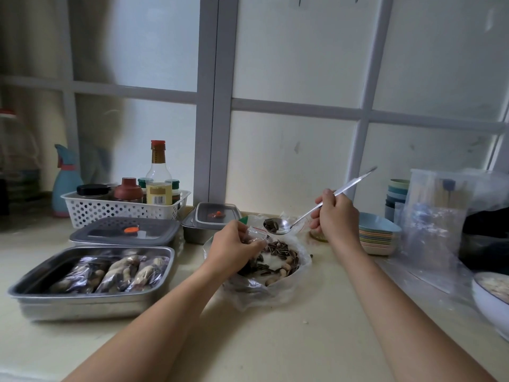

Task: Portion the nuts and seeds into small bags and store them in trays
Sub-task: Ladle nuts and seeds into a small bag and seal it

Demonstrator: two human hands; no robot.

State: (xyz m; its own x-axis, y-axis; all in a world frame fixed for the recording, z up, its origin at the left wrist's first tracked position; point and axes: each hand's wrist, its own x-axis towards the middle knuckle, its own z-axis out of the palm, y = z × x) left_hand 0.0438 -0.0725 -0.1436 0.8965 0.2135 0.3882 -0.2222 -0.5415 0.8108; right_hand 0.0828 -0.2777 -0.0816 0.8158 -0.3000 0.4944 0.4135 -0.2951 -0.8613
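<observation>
Window (297, 59): frosted glass, pale grey frame, thick central post (217, 106). Right of post: bright, soft daylight. Left of post: panes dimmer, cream-tinted. Below post: beige countertop (275, 340).

surface (316, 340) pale cream. sunflower seeds (281, 248) black with thin pale stripes, peanuts (283, 271) tan. small bag (257, 233) clear, red line at the zip. spoon (311, 210) bright silver. open tray (27, 292) plain steel grey, packed bags (121, 274) in it clear over tan and dark brown. big lid (110, 230) dark grey with an orange mark, small lid (220, 209) same grey, orange-red mark. basket (110, 209) white, round-hole grid. bottle (158, 172) clear, red cap, yellow label. spray bottle (64, 186) light blue, pink collar. plate stack (377, 238) pastel bands, blue on top, then pink, green, yellow. window frame (213, 106) grey-lilac, panes frosted white
</observation>
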